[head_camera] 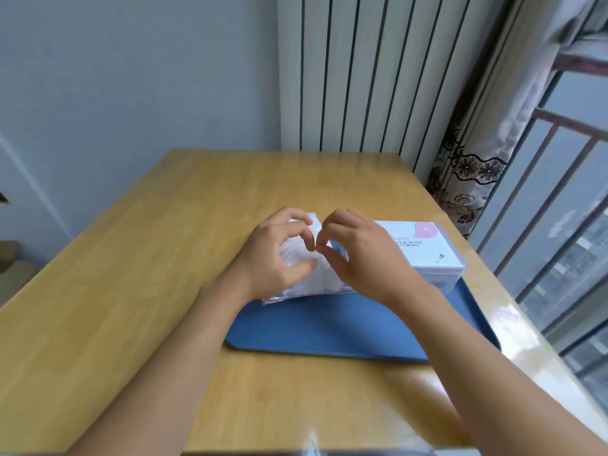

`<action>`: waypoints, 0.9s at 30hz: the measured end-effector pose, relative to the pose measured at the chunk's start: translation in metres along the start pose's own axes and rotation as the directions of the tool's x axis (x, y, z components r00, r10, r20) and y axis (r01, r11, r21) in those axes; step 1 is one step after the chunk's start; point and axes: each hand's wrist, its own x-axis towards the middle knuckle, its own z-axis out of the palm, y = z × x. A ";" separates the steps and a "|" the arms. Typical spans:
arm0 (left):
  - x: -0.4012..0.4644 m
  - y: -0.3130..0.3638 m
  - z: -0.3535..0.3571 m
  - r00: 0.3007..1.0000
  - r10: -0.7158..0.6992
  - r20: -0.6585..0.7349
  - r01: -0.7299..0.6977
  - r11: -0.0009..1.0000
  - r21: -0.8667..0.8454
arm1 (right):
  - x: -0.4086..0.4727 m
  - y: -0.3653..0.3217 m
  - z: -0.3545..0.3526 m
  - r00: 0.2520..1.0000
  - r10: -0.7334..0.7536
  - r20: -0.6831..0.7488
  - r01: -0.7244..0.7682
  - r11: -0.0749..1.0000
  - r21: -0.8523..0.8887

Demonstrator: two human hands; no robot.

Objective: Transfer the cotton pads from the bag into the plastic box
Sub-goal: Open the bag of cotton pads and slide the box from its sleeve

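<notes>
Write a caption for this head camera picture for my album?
Two hands, left and right, hold a bag of cotton pads beside the plastic box.

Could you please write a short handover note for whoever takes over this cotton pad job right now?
Left hand grips the bag of cotton pads from its left side.
Right hand pinches the bag's top edge, apparently opening it.
The bag sits on the blue mat, with the plastic box to its right, lid on.
Done: no pads visibly transferred.
Left: open bag and box, move the pads across.

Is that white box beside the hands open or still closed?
Closed, it seems: the plastic box shows its printed lid flat on top, and no pads are visible inside.
</notes>
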 end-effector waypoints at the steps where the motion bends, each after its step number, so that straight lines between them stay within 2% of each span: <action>1: -0.001 0.000 -0.002 0.996 -0.008 0.093 0.002 0.998 0.067 | 0.000 0.002 -0.003 1.000 0.015 -0.002 -0.015 0.999 0.035; 3: -0.012 -0.003 0.002 0.980 -0.016 0.198 -0.025 0.979 0.202 | -0.012 0.004 -0.003 0.999 0.034 0.002 -0.034 0.994 0.101; 5: -0.023 -0.005 0.011 0.983 0.027 0.183 -0.075 0.963 0.258 | -0.030 0.002 0.001 0.999 0.020 0.040 -0.025 0.992 0.120; 8: -0.024 -0.008 0.013 0.994 0.091 0.063 -0.103 0.969 0.223 | -0.041 -0.001 0.008 0.998 -0.010 0.062 0.007 0.999 0.051; 11: -0.021 -0.008 0.013 0.996 0.083 -0.028 -0.078 0.986 0.147 | -0.039 0.002 0.016 0.995 -0.013 0.096 0.015 1.000 -0.019; 14: -0.024 -0.007 0.014 0.996 0.046 -0.082 -0.037 0.994 0.099 | -0.040 0.010 0.020 0.996 0.049 0.077 -0.044 0.997 -0.066; 19: -0.025 -0.013 0.016 0.998 0.042 -0.038 -0.037 0.992 0.124 | -0.042 0.012 0.019 0.997 0.056 0.054 -0.054 0.998 -0.024; 27: -0.026 -0.014 0.014 0.999 0.000 0.039 -0.005 0.992 0.129 | -0.040 0.011 0.021 0.997 0.057 0.047 -0.053 0.996 -0.073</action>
